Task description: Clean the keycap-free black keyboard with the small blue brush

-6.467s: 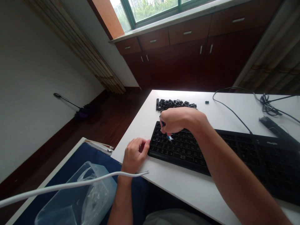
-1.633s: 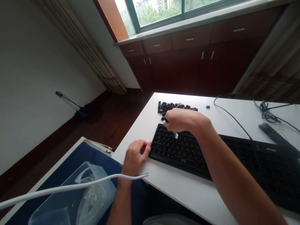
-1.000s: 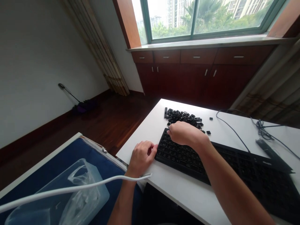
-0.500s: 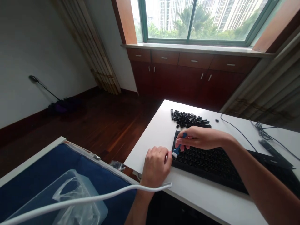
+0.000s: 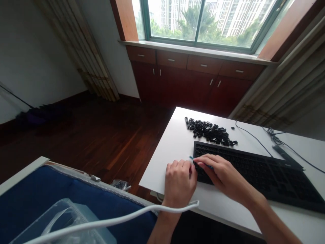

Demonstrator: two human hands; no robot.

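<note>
- Two hands are working at the left end of a black keyboard (image 5: 250, 173), close together but not touching.
- The right hand (image 5: 220, 173) is pinching a slim blue tool (image 5: 191, 157) between thumb and fingers, its fingertips (image 5: 199, 160) lying over the keyboard's left end.
- The tool is poking out left of the grip, its tip sitting just above the left hand's knuckles, and its middle is disappearing under the right fingers.
- The left hand (image 5: 179, 184) is resting on the white desk (image 5: 167, 149) with its fingers curled together; I cannot tell whether it is holding anything.
- Beyond the grip, a heap of black keycaps (image 5: 209, 131) is lying on the desk just behind the keyboard.
- Nearer the body, a white cable (image 5: 114, 220) is curving past the left wrist, above a clear plastic tub (image 5: 68, 220) sitting on a blue zippered case (image 5: 63, 193).
</note>
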